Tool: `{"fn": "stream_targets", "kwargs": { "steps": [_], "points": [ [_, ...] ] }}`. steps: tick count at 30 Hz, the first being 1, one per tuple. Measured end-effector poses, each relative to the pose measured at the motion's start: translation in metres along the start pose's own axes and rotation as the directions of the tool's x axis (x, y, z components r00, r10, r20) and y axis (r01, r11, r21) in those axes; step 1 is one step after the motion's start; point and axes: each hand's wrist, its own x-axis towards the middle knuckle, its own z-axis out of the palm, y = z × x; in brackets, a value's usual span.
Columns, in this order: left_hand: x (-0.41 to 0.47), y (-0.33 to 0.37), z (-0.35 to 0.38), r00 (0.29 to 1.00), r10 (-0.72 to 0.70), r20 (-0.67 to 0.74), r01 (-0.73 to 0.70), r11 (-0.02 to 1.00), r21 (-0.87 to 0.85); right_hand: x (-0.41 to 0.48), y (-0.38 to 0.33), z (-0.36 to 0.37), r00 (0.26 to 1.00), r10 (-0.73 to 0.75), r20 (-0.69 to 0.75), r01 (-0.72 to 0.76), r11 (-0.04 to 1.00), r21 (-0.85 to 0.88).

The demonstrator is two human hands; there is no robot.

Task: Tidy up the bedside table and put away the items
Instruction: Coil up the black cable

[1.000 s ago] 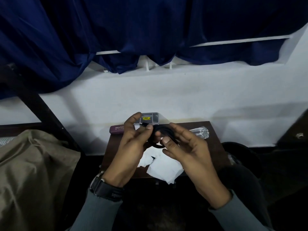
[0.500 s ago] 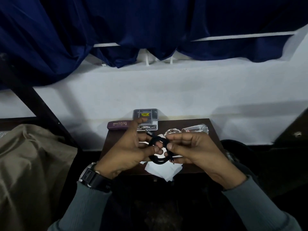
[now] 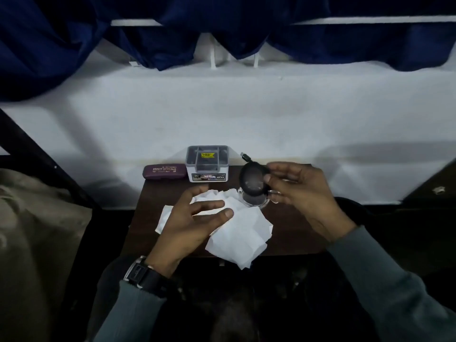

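- We hold the coiled black cable (image 3: pixel 254 180) in our right hand (image 3: pixel 299 191), pinched between thumb and fingertips at the coil's right edge; remaining fingers loosely curled.
- Coil hangs in the air, above the back-right part of the bedside table (image 3: pixel 293 233), not resting on it. Its plug end sticks out up and to the left, toward the wall.
- Coil reads as an upright oval, long axis roughly vertical, face turned toward the camera.
- Directly below the coil sits a clear glass dish (image 3: pixel 254 202), partly hidden by it. Can't tell if they touch; looks like a small gap.
- Left hand (image 3: pixel 195 223) is empty, fingers spread wide and relaxed, hovering over the white tissues (image 3: pixel 239 233) mid-table. Contact with the paper unclear.
- Key relation: cable lies up and to the right of the left fingers, well apart; right hand already has it, so right does the placing.
- Left hand is nearer the tissues, likely the next grab, our guess.
- Back edge: small clear plastic box (image 3: pixel 207 162) just left of the coil, maroon glasses case (image 3: pixel 164 171) beside that.
- Risk, our read: loose coil may spring open if the pinch slackens.
- Task looks early; most items not yet put away.
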Motion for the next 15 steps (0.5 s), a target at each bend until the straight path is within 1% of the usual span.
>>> {"fn": "stream_targets", "kwargs": {
  "steps": [3,5,8,10,12,15],
  "points": [
    [0.020,-0.025,0.001,0.999,-0.016,-0.037,0.017,0.999,0.029,0.064,0.000,-0.013,0.999,0.018,0.032,-0.012,0.984,-0.180],
    [0.033,-0.042,0.003,0.998,-0.029,-0.047,0.031,0.999,0.041,0.112,0.004,-0.015,0.997,0.049,0.060,-0.027,0.946,-0.323],
    [0.051,-0.063,0.007,0.998,-0.022,-0.062,0.029,0.994,0.107,0.175,0.018,-0.014,0.990,0.123,0.070,-0.073,0.871,-0.486],
    [0.062,-0.071,0.009,0.995,0.042,-0.092,-0.022,0.978,0.209,0.206,0.033,-0.010,0.981,0.170,0.091,-0.092,0.827,-0.554],
    [0.071,-0.075,0.012,0.986,0.110,-0.123,-0.064,0.942,0.328,0.228,0.051,-0.003,0.976,0.200,0.092,-0.109,0.804,-0.585],
    [0.081,-0.080,0.013,0.972,0.165,-0.170,-0.078,0.901,0.427,0.253,0.078,0.009,0.962,0.260,0.086,-0.159,0.784,-0.600]
  ]
}}
